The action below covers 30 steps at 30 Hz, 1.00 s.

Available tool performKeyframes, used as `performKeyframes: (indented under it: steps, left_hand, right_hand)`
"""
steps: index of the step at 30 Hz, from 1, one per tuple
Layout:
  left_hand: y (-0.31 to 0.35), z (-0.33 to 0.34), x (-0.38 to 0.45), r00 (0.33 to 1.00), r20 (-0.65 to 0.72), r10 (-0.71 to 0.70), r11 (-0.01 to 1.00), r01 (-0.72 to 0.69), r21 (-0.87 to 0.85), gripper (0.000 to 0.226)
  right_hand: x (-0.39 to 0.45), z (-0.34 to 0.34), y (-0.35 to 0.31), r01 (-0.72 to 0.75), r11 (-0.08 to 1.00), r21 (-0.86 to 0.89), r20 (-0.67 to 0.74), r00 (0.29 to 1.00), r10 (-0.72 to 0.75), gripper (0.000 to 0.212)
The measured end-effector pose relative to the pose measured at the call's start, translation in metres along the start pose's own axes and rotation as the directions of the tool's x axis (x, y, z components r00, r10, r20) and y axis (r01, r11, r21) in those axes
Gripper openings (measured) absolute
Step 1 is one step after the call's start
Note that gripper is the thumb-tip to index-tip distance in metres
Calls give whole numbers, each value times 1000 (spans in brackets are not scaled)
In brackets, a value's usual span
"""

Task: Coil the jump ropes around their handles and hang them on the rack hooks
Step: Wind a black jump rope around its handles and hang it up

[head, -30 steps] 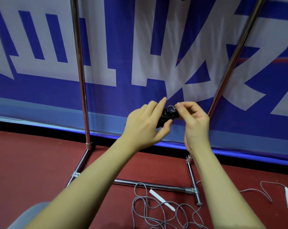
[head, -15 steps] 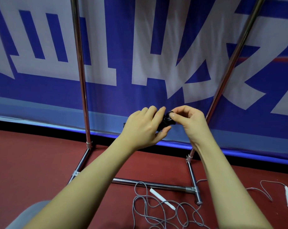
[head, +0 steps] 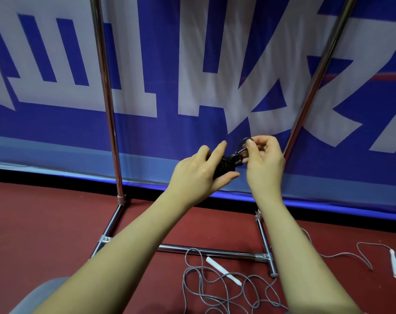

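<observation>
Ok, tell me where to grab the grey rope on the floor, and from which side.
Probably the nearer white handle: rigid, lying flat and clear on top of the tangled grey rope. Come from above, fingers across its width; the cord loops would slip.

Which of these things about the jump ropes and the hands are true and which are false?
1. The left hand holds a coiled black rope bundle. True.
2. The right hand rests flat on the floor. False: it is raised and pinches a small black rope loop at the bundle's end.
3. A grey rope lies loose and tangled on the red floor. True.
4. The grey rope's white handles are hanging on the rack. False: one white handle lies among the grey loops and the other white handle lies further right, both on the floor.
5. The rack is made of wood. False: it is shiny metal tubing.
</observation>
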<state>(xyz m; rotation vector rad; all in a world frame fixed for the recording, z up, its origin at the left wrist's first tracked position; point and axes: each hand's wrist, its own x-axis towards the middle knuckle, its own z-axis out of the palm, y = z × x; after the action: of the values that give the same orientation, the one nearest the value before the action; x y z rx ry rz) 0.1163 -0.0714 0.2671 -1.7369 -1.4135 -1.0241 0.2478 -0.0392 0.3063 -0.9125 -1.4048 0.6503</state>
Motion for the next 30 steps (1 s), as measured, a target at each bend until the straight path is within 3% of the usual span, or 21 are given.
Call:
performKeyframes:
  steps: [6,14,18,23,30]
  left_hand:
    - [4,-4,-1,1000,19,-12,1000,13,-27,68]
    - [-3,-43,6,997,62,-37,999,39,-28,58]
    - [-7,-70,12,998,17,-63,998,63,6,58]
    - [-16,-112,39,997,-75,-31,998,34,50,54]
    - [-34,-161,109,987,-161,-15,997,27,74,56]
  right_hand:
    - [-2,4,-6,-7,1000,29,-87,996,10,24]
    - [-1,8,-44,67,982,174,-11,998,-66,15]
    - [-10,12,-76,85,974,211,43,994,-96,5]
    - [-2,20,-129,124,966,227,79,986,-145,8]
    - [37,36,-208,214,951,223,37,973,-228,6]
